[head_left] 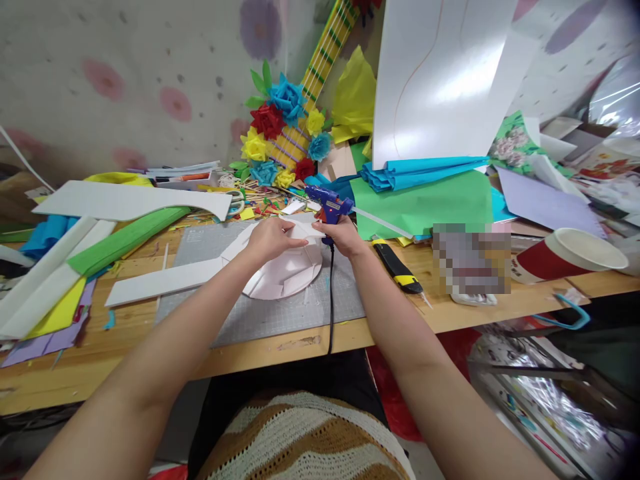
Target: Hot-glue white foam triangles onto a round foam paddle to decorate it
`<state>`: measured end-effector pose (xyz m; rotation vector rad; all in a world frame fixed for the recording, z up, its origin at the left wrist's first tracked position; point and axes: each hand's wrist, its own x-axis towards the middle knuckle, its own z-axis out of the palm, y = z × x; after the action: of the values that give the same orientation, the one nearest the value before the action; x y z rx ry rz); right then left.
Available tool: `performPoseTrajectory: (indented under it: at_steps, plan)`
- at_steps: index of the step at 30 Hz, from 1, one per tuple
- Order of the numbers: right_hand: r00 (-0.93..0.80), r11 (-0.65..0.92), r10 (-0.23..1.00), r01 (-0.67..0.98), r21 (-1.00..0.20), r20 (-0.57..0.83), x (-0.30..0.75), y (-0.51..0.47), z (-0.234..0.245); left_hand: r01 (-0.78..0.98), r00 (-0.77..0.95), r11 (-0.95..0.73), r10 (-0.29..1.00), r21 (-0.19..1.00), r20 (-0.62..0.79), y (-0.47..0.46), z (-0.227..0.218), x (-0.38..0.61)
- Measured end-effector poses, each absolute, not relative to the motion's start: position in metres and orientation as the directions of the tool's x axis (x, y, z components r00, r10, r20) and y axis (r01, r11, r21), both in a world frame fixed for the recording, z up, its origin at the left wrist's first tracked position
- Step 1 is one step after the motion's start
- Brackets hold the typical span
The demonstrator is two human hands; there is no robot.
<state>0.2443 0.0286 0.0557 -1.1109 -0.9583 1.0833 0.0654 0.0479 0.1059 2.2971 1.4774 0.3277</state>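
On a grey cutting mat (230,327) lies a white foam board shape (280,283) with a rounded body, raised edges and a long flat neck (165,281) reaching left. My left hand (273,240) is over the rounded body, its thumb and fingers closed around a white board piece (311,231); its fingertips are partly hidden. My right hand (343,235) grips a blue hot glue gun (327,203) by its handle, with the nozzle pointing left above the body. A clear glue stick (383,222) sticks out of its back, and a black cord (331,300) hangs over the table edge.
A yellow-black utility knife (397,267) and a paper cup (565,257) are at right. Behind stand a yellow paper guitar (290,147) with paper flowers and a large white board (440,80). Crepe paper rolls (130,240) and scissors (236,202) lie left.
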Motion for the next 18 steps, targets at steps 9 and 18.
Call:
performPoseTrajectory:
  at_steps: [9,18]
  plan:
    - [0.253,0.126,0.964,-0.146,-0.981,0.086,0.243,0.033,0.051,0.877,0.324,-0.298,0.946,0.376,-0.006,0.045,0.111,0.075]
    - [0.320,0.151,0.940,-0.085,-0.985,0.117,0.246,0.039,0.044,0.897,0.307,-0.309,0.950,0.317,0.057,0.047,0.112,0.077]
